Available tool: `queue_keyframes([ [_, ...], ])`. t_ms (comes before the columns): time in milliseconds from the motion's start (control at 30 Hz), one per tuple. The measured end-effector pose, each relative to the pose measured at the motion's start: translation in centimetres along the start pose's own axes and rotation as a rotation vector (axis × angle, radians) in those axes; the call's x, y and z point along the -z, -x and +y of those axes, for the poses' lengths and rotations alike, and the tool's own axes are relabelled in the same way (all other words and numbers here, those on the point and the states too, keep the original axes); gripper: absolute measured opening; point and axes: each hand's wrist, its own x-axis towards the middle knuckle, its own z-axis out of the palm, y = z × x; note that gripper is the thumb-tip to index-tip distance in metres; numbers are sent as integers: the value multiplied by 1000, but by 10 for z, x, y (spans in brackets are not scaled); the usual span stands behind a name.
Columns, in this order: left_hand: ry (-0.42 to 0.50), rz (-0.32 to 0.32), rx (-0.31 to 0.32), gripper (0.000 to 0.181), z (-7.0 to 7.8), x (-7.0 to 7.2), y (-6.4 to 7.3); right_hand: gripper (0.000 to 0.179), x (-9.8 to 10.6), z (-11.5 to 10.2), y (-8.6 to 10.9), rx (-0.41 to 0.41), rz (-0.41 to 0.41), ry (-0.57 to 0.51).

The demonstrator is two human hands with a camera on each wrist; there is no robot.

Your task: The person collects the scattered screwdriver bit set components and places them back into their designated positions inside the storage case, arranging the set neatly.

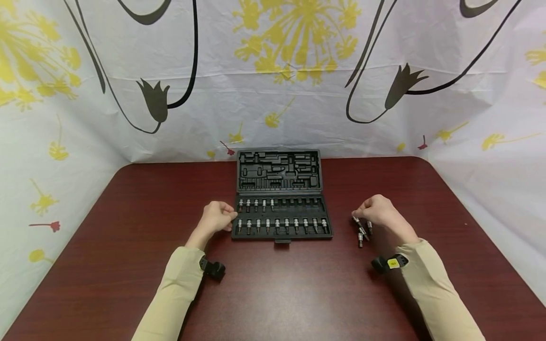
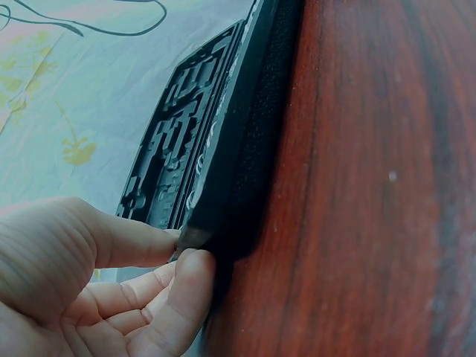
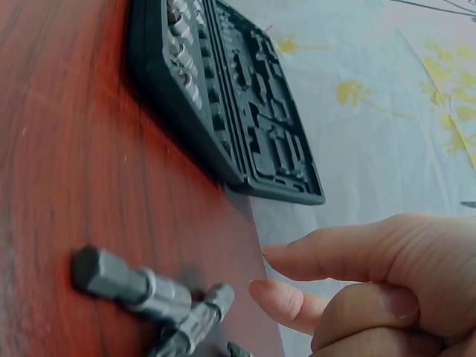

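Observation:
A black socket case point(image 1: 281, 215) lies unfolded on the table, with bit sockets point(image 1: 277, 226) filling the front row and the left part of the back row. My left hand point(image 1: 216, 217) pinches the case's left edge between thumb and fingers, as the left wrist view shows up close. To the right of the case, my right hand point(image 1: 379, 212) hovers over several loose bit sockets point(image 3: 134, 286). Its thumb and index finger stand apart with nothing between them, and the other fingers are curled in.
The case's lid point(image 1: 279, 170) leans back with bare moulded recesses. Right of the filled back-row slots, more slots point(image 1: 298, 203) show no sockets. A dark red wooden table point(image 1: 281, 293) carries everything, and a patterned white cloth point(image 1: 273, 132) hangs behind it.

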Motion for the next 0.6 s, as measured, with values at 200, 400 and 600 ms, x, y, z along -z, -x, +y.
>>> queue_keyframes([
  [200, 5, -2, 6, 15, 0, 0, 0, 23, -1, 7, 1, -24, 2, 7],
  [400, 7, -4, -1, 15, 0, 0, 0, 24, -4, 11, 2, -64, -12, 2],
  [600, 5, 0, -1, 15, 0, 0, 1, 24, -8, 13, 0, -50, 4, 21],
])
